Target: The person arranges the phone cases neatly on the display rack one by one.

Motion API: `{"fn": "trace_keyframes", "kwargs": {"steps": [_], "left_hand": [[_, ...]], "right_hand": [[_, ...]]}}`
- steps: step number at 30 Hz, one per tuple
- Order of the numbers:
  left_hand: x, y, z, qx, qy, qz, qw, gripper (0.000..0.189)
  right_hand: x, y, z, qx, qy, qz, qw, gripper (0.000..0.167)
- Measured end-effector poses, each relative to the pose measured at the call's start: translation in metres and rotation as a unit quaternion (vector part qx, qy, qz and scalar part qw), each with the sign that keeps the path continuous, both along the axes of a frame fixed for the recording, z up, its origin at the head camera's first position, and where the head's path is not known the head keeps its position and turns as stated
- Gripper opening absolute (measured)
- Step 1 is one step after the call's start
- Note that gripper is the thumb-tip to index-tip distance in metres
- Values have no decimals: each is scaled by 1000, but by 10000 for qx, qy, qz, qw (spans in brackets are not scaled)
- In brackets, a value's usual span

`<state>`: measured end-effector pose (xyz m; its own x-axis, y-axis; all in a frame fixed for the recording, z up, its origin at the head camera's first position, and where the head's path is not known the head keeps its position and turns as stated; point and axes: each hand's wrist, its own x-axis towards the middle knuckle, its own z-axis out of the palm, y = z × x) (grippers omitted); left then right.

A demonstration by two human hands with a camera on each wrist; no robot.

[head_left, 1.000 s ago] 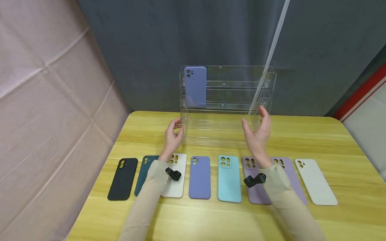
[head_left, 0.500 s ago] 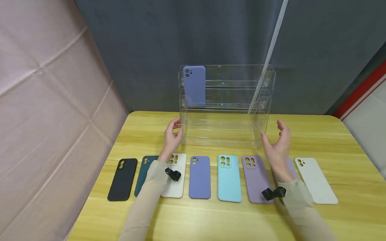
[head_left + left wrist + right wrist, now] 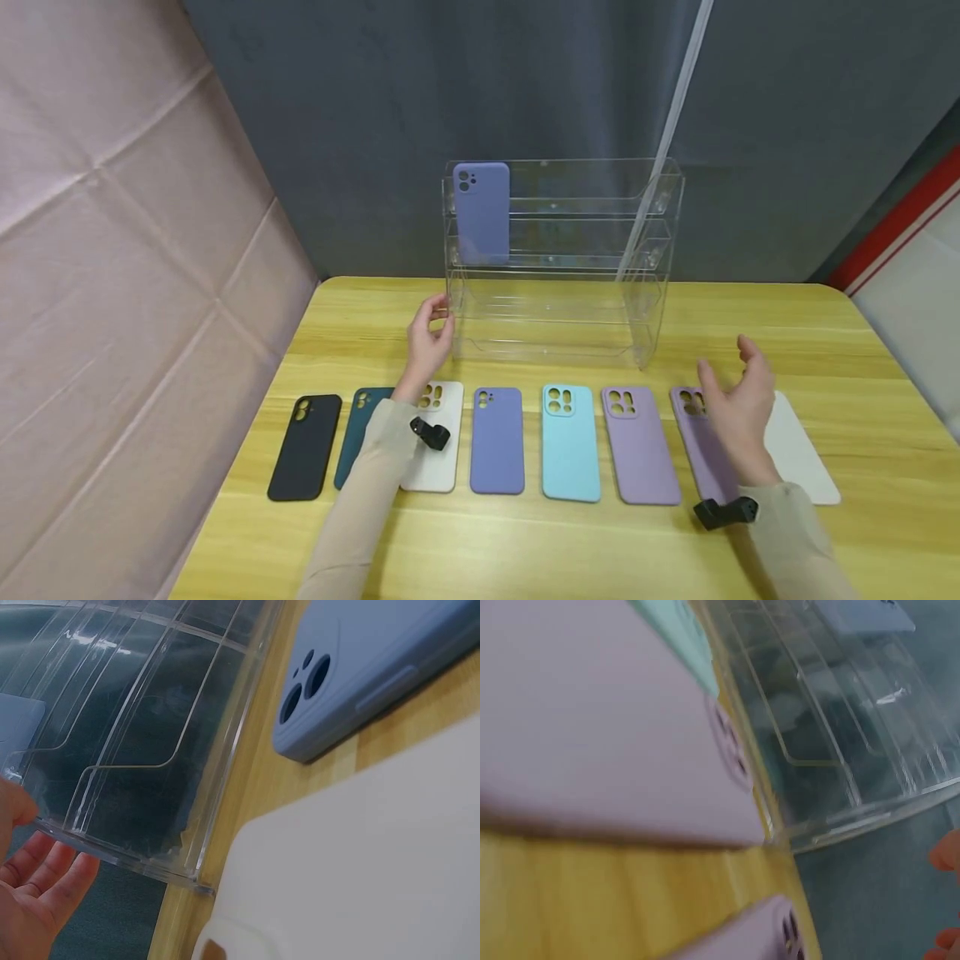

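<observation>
A clear acrylic display rack (image 3: 562,261) with stepped shelves stands at the back of the table. One blue-purple phone case (image 3: 482,218) leans upright at its upper left. My left hand (image 3: 428,343) grips the rack's left side edge; in the left wrist view the thumb and fingers lie on either side of that clear edge. Off to the right, my right hand (image 3: 742,408) hovers with fingers spread, holding nothing. Beneath it are a mauve phone case (image 3: 697,442) and a white phone case (image 3: 802,454), both partly covered by the hand.
Along the table (image 3: 570,550) lie a black case (image 3: 306,450), a dark teal case (image 3: 356,442), a white case (image 3: 442,475), a blue-purple case (image 3: 497,450), a light blue case (image 3: 571,450) and another mauve case (image 3: 643,458). A grey curtain (image 3: 337,167) hangs behind.
My right hand has moved away from the rack's right side, rightward and toward me, over the cases at the right end. My left hand stays at the rack's left edge.
</observation>
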<state>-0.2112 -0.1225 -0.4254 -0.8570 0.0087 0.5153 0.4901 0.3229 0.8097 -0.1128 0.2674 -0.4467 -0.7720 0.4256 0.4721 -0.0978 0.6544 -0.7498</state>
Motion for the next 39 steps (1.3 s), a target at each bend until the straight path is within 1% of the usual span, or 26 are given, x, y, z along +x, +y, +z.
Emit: {"fn": "trace_keyframes", "kwargs": {"steps": [2,8,11,14,18,21,23,26,31,35,39], "left_hand": [[0,0,0,26,11,-37,10000,31],[-1,-1,-1,92,6,-112,9999,31],[-1,-1,-1,88,-7,-89,9999,31],[-1,-1,-2,80,-22,-77,9999,32],[-1,-1,-2,96,-23,-106,9999,32],[-1,-2,-2,97,-30,-109,9999,32],[-1,-1,-3,93,-33,-89,9999,32],[-2,-1,-3,91,-42,-72,9999,32],[-1,-1,-2,107,-42,-95,9999,32],[-1,-1,-2,101,-30,-93,9999,32],[-1,-1,-1,91,-31,-80,9999,32]], "right_hand": [[4,8,-5,-67,-257,-176,9995,55],[15,30,-15,-117,-700,-609,9956,52],[21,40,-19,-78,-1089,-718,9914,54],[25,49,-24,-203,-1433,-814,9861,57],[29,59,-29,-271,-1680,-899,9813,59],[31,65,-31,-146,-2087,-894,9738,63],[32,66,-31,-87,-2285,-864,9697,65],[33,68,-29,-59,-2607,-746,9625,70],[35,72,-26,66,-2959,-492,9539,78],[34,76,-26,429,-3088,-386,9494,82],[31,78,-24,744,-3302,-357,9403,85]]}}
